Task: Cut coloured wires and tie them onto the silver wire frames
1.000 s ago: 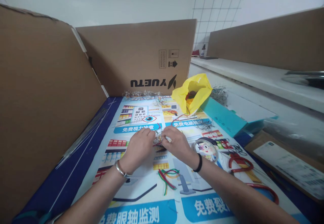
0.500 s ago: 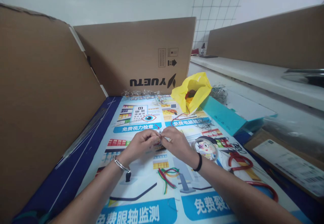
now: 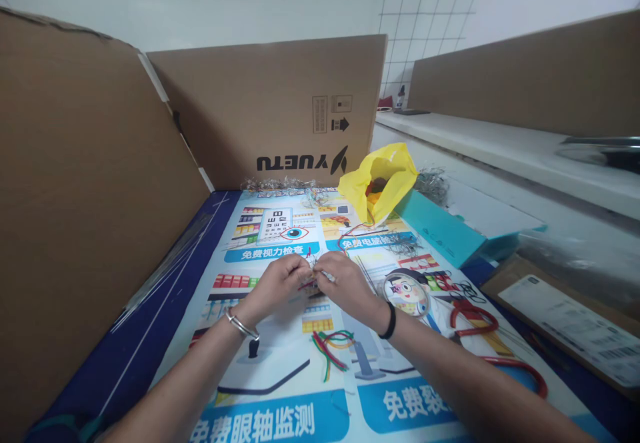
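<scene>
Over the middle of the printed sheet, my left hand (image 3: 283, 281) and my right hand (image 3: 345, 281) meet with their fingertips almost touching. Both are closed in a pinch on a thin red cord (image 3: 309, 251), whose end pokes up above the fingers. Part of it also shows just under the left fingers, and the fingers hide the rest. Below the hands lies a loose bunch of red, green and yellow cords (image 3: 330, 351). A round clear dish or lens (image 3: 407, 294) sits right of my right wrist.
A yellow bag (image 3: 357, 183) lies open at the back, beside a teal box (image 3: 440, 229) and tangled wire (image 3: 433, 186). Red-handled scissors or pliers (image 3: 475, 319) lie at right, near a labelled parcel (image 3: 565, 323). Cardboard walls (image 3: 270, 103) stand left and behind.
The hands have shifted very slightly, and the red cord's end above the fingers stands more upright. More red shows beneath the left fingers. Everything else has stayed put.
</scene>
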